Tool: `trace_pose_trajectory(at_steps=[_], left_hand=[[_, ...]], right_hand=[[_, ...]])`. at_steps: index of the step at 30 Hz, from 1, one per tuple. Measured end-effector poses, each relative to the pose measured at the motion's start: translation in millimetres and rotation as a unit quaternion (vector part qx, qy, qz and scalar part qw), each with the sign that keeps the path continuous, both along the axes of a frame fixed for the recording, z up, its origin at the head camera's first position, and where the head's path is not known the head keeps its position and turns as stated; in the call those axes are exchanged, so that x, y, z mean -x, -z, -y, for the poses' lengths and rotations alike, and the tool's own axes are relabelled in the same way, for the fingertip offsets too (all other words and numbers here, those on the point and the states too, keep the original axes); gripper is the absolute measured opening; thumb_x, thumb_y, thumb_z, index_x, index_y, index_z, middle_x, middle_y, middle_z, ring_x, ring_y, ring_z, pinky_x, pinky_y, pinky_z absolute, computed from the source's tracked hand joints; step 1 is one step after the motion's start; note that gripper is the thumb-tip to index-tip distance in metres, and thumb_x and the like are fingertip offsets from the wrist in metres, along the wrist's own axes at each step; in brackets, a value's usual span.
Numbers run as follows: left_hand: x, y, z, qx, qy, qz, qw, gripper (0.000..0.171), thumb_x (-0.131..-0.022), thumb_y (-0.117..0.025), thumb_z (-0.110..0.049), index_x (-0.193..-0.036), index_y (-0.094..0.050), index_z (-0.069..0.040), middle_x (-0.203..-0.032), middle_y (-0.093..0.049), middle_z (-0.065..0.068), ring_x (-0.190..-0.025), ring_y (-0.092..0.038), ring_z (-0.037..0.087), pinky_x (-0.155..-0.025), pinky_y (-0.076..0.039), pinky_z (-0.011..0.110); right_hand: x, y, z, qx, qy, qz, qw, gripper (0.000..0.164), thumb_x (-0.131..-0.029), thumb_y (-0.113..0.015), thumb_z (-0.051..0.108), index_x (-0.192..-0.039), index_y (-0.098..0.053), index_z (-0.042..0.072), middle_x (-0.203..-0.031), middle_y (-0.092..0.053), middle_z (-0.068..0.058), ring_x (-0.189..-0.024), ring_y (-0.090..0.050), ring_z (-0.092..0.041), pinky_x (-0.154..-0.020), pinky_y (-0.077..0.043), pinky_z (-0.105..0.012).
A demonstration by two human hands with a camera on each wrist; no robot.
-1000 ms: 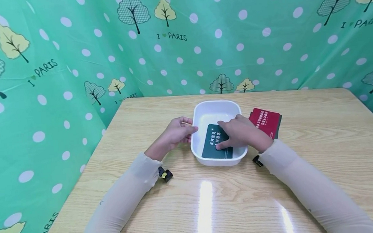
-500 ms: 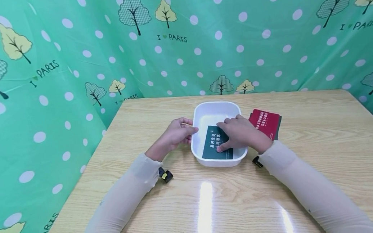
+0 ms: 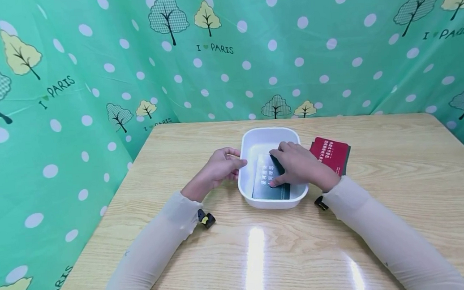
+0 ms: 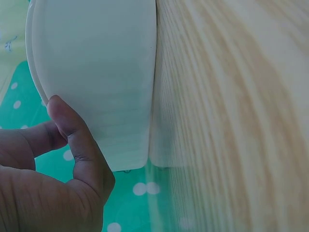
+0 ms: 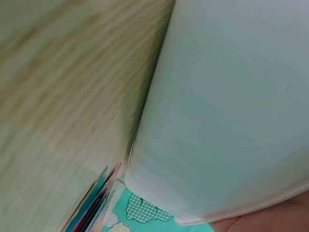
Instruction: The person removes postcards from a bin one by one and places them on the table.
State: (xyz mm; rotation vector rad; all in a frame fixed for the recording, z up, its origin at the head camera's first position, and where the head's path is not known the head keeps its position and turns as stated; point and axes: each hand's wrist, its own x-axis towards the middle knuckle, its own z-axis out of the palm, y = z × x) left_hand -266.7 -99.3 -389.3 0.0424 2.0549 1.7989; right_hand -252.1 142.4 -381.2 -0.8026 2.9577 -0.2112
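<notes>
A white plastic basin (image 3: 274, 205) stands on the table in front of me. My left hand (image 3: 221, 167) holds its left rim, thumb over the edge; the left wrist view shows the thumb against the outer wall (image 4: 101, 77). Inside the basin is a dark green card (image 3: 262, 185) with white lettering, bright with glare on its left part. My right hand (image 3: 300, 165) reaches over the right rim and pinches this card between thumb and fingers. In the right wrist view the basin's wall (image 5: 217, 111) hides most of that hand.
Right of the basin lies a small pile of cards with a red card (image 3: 331, 152) on top and dark edges beneath. The wooden table (image 3: 399, 173) meets a green patterned curtain (image 3: 227, 73) at the back and left. Black wrist devices (image 3: 206, 218) hang under the sleeves.
The green card's surface has turned from dark to glaring, so its tilt has shifted under my right fingers. Left hand and basin stay in place.
</notes>
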Motion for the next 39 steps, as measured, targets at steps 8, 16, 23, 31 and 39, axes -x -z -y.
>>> trace_pose_trajectory(at_steps=[8, 16, 23, 31, 39], left_hand=[[0.0, 0.5, -1, -0.006, -0.002, 0.002, 1.0, 0.035, -0.09, -0.068, -0.006, -0.119, -0.048, -0.002, -0.082, -0.061, 0.009, -0.058, -0.055, 0.015, -0.052, -0.048, 0.027], [-0.2, -0.5, -1, -0.002, -0.004, 0.004, 1.0, 0.037, -0.089, -0.068, -0.005, -0.12, -0.048, -0.003, -0.085, -0.061, 0.011, -0.059, -0.055, 0.016, -0.053, -0.05, 0.027], [0.3, -1.2, 0, 0.006, -0.008, 0.008, 0.9999, 0.036, -0.09, -0.069, -0.007, -0.12, -0.049, -0.004, -0.094, -0.061, 0.017, -0.061, -0.055, 0.016, -0.055, -0.05, 0.028], [0.8, -0.5, -1, 0.005, -0.006, 0.006, 1.0, 0.037, -0.09, -0.068, -0.007, -0.121, -0.048, -0.003, -0.099, -0.061, 0.021, -0.061, -0.055, 0.016, -0.056, -0.05, 0.028], [-0.1, -1.0, 0, 0.007, -0.009, 0.004, 0.9999, 0.037, -0.09, -0.068, -0.007, -0.12, -0.048, -0.003, -0.1, -0.06, 0.022, -0.061, -0.055, 0.017, -0.054, -0.05, 0.027]], right_hand=[[-3.1, -2.5, 1, 0.034, 0.009, 0.0, 0.999, 0.086, -0.074, -0.079, 0.054, -0.14, -0.05, 0.007, -0.118, -0.05, -0.012, -0.101, -0.048, -0.024, -0.084, -0.052, -0.04], [-5.2, -11.2, 4, 0.07, 0.004, -0.014, 0.997, 0.065, -0.086, -0.074, 0.04, -0.136, -0.05, 0.004, -0.116, -0.05, -0.012, -0.094, -0.054, -0.022, -0.082, -0.055, -0.039], [-6.1, -16.4, 6, 0.134, -0.017, 0.0, 0.991, 0.035, -0.099, -0.058, 0.018, -0.129, -0.045, 0.005, -0.11, -0.057, -0.008, -0.092, -0.058, -0.019, -0.084, -0.054, -0.037], [-8.5, -23.1, 6, 0.177, -0.019, 0.019, 0.984, 0.023, -0.105, -0.041, 0.009, -0.127, -0.04, 0.003, -0.112, -0.054, -0.011, -0.096, -0.057, -0.023, -0.088, -0.052, -0.043], [-11.3, -35.8, 1, 0.2, 0.003, -0.009, 0.98, 0.023, -0.105, -0.04, 0.01, -0.127, -0.041, 0.005, -0.111, -0.052, -0.008, -0.096, -0.054, -0.021, -0.085, -0.054, -0.039]])
